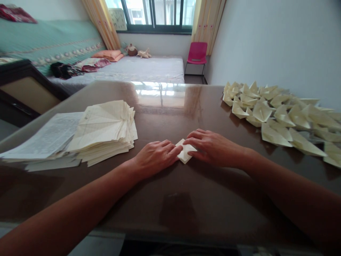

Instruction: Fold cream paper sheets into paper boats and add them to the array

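In the head view, keep the folded paper flat on the glossy brown tabletop, between the two hands, and work the creases against that hard surface. Steady the left corner with the left hand, loosely curled, fingers close together, gripping that corner with thumb and fingertips. Shape from the opposite side with the right hand, half closed, gripping the paper lightly with thumb and forefinger set slightly apart. Impossible to tell how far either grip reaches underneath. For a clean fold, line up the edges before pressing, run a fingertip firmly along each crease, and avoid tugging both sides at once, for fear of skewing the layers.

As for looks: small, pale cream, roughly diamond-shaped from here, with one corner toward the near edge; probably several layers thick, partly covered by fingers, flaps too small to read. Close in color to the loose stack of sheets at left and the boat-like folds massed at right, but flatter than the latter.
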### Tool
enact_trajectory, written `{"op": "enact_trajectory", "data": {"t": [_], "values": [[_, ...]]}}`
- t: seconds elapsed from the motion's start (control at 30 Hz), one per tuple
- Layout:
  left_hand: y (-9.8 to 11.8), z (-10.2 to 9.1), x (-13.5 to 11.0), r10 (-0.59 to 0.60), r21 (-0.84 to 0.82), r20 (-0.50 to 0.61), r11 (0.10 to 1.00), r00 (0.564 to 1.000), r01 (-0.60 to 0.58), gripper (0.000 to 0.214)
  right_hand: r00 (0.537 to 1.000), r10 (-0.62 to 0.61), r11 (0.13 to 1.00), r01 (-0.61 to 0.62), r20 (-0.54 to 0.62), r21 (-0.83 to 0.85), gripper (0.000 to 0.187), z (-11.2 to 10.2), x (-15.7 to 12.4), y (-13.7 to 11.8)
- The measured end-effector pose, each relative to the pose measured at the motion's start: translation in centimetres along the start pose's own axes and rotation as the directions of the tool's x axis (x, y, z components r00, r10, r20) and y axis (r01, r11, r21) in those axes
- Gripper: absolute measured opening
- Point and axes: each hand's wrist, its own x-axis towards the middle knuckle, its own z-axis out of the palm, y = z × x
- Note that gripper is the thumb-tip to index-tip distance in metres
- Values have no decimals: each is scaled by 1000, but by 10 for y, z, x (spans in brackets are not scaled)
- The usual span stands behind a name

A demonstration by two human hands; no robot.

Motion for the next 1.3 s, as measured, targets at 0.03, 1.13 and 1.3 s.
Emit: {"op": "enact_trajectory", "data": {"t": [0.03, 1.13, 1.3], "values": [[0, -1, 0, 19, 11, 1, 1000, 1000, -19, 24, 1000, -5, 1000, 4, 21, 25, 33, -2, -1, -1], [-10, 15, 5, -405, -511, 136, 753, 904, 414, 20, 973, 230, 952, -231, 29, 199, 18, 23, 5, 16], [-7, 15, 15, -526, -477, 219, 677, 821, 561, 19, 924, 383, 907, -379, 16, 184, 17, 32, 7, 9]]}}
